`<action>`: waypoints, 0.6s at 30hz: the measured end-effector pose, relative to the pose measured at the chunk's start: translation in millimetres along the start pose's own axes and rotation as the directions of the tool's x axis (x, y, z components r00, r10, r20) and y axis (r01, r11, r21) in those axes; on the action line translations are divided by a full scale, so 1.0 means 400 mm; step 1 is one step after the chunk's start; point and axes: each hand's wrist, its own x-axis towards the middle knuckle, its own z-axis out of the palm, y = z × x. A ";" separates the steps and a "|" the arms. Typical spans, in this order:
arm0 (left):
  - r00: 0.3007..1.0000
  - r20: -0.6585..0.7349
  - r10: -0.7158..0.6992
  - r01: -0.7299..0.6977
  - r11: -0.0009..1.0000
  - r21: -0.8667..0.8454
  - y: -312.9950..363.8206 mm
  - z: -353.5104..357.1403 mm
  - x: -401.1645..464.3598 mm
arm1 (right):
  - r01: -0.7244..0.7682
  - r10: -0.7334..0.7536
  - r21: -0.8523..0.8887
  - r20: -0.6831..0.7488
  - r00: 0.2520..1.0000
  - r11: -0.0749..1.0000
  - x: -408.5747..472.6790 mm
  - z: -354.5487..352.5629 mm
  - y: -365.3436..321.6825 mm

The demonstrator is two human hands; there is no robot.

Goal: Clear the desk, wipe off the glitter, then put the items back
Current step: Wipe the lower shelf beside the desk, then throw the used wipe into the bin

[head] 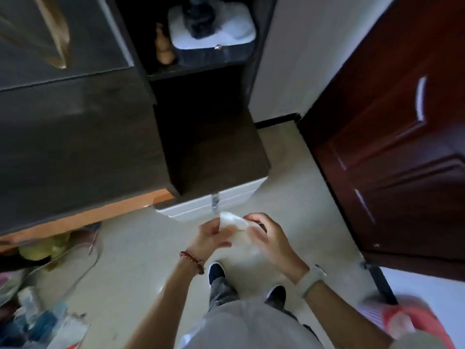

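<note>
A soft white wipe point(232, 221) sits low in the middle of the frame, held up in the air above the floor point(141, 248). It looks light and floppy, so it should bunch up easily and is best held by a fold or an edge. The left hand point(212, 234) has its fingers curled around a small clear bottle point(215, 205) and seems to touch the wipe too. The right hand point(266, 235) is blurry; its fingers bend over the far side of the wipe, and it is hard to say if they pinch it. The bottle looks smooth and could slip. The dark bench point(75, 137) fills the left side of the frame, well apart from the hands. White drawers point(226, 197) stand just past the hands. A dark red door point(390, 122) is on the right.
</note>
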 end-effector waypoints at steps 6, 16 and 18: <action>0.959 0.268 0.092 -0.238 0.777 0.583 0.055 0.396 0.021 | -0.226 0.292 0.209 -0.383 0.877 0.952 -0.252 -0.289 0.145; 0.732 0.588 -0.345 -0.009 0.858 0.514 -0.159 1.118 -0.168 | 0.236 0.717 0.846 -0.531 0.452 0.478 -0.823 -0.578 0.535; 0.669 0.579 -0.466 0.181 0.858 0.481 -0.227 1.263 -0.209 | 0.355 0.776 0.876 -0.462 0.430 0.325 -0.928 -0.659 0.630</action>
